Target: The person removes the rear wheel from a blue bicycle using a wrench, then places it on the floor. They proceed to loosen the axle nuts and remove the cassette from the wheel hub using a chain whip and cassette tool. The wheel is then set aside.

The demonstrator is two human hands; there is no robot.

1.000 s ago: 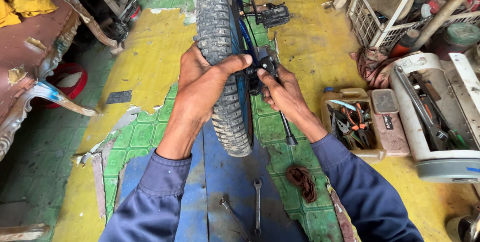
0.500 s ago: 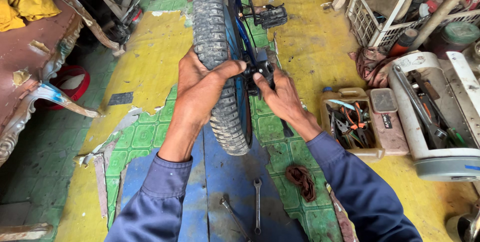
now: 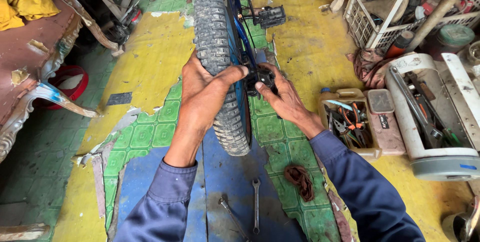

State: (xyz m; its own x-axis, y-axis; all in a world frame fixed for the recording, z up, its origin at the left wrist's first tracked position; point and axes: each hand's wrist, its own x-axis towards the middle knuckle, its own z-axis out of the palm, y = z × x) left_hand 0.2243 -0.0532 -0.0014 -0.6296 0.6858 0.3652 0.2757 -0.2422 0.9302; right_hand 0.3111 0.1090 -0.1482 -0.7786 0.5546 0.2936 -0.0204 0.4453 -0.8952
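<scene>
A small blue bicycle stands in front of me with its knobby grey tyre (image 3: pixel 216 37) facing me. My left hand (image 3: pixel 202 92) lies over the tyre's tread, thumb hooked across to the right side. My right hand (image 3: pixel 282 97) grips the black part at the wheel's hub (image 3: pixel 260 76), beside the blue frame (image 3: pixel 240 32). A black pedal (image 3: pixel 270 17) sticks out to the right higher up. Both arms wear dark blue sleeves.
Two spanners (image 3: pixel 255 204) and a brown rag (image 3: pixel 301 182) lie on the floor below the wheel. A cut-open jug of pliers (image 3: pixel 350 122) and a white tool tub (image 3: pixel 430 117) sit at the right. White crates (image 3: pixel 395 2) stand behind. A carved wooden piece (image 3: pixel 35 72) is at the left.
Both hands have stayed on the wheel. My right hand has shifted slightly at the hub, and the view has moved a little.
</scene>
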